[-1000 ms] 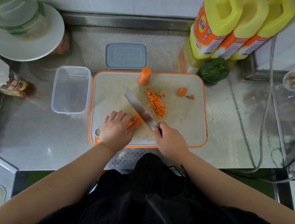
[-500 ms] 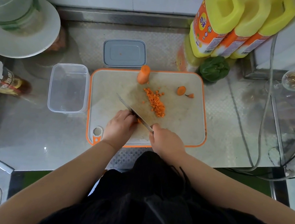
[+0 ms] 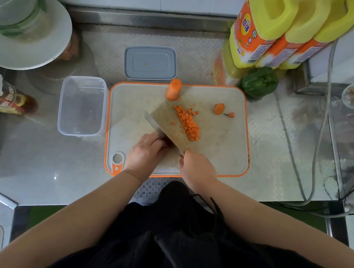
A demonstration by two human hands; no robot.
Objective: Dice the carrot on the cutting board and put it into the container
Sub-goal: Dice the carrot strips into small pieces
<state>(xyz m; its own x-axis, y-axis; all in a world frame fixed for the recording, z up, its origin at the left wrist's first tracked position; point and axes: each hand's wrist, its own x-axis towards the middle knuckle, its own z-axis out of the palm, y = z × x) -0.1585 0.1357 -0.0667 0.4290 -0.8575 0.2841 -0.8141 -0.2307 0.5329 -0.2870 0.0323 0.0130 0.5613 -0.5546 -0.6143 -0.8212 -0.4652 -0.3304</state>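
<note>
On the orange-rimmed cutting board (image 3: 218, 153) lies a heap of diced carrot (image 3: 188, 123). A carrot stump (image 3: 173, 89) stands at the board's far edge, and the cut end pieces (image 3: 219, 108) lie to the right. My right hand (image 3: 198, 168) grips the handle of a cleaver (image 3: 168, 122), whose broad blade is tilted flat side up beside the dice. My left hand (image 3: 146, 152) is curled over a carrot piece right at the blade; that piece is hidden. The clear empty container (image 3: 81, 106) sits just left of the board.
A grey lid (image 3: 150, 63) lies behind the board. Yellow oil jugs (image 3: 275, 27) and a green pepper (image 3: 259, 82) stand at the back right. A plate with a bottle (image 3: 25, 28) is at the back left, cables and a jar at the right.
The cleaver blade has tipped from on edge to flat side up. My left hand has closed in against the blade, covering the carrot piece that showed a second ago.
</note>
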